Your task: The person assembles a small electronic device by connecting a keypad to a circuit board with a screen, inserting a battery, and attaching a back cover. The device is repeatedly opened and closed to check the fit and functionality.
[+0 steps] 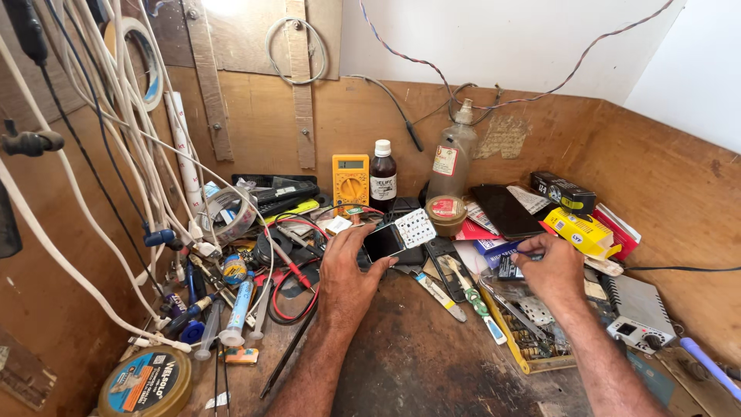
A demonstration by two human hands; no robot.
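Nearest: round glue tin (145, 383) at the front-left corner of the table (432, 363); worn dark patch of bare wood between the forearms.

Left hand (347, 270) holds a small dark phone (384, 242), screen up, slightly tilted, raised just above the clutter at table centre. Fingers curled round its left end, thumb under the near edge: pinching it. A white keypad piece (415, 227) sits at the phone's far-right end; touching or just behind it, can't tell.

Right hand (552, 266) is well apart to the right, over an open yellow parts tray (532, 340). Fingers pressed together on something thin and blue (519, 252), probably a small tool or pen; the tip is hidden.

Progress, judging by layout only: phone is picked up and looks whole, screen dark, no case parts visibly off. Tool in hand but not at the phone. So early stage; any opening or probing not yet done.

Around: syringes and tubes (235, 309) plus red and black leads (297, 282) left of the left hand; screwdrivers (463, 289) between the hands; grey box with a knob (637, 309) far right.

Further back: yellow multimeter (350, 180), brown bottle (382, 176), clear bottle (451, 162), small round jar (446, 213), yellow and black boxes (575, 220). White cables (116, 139) hang down the left wall.
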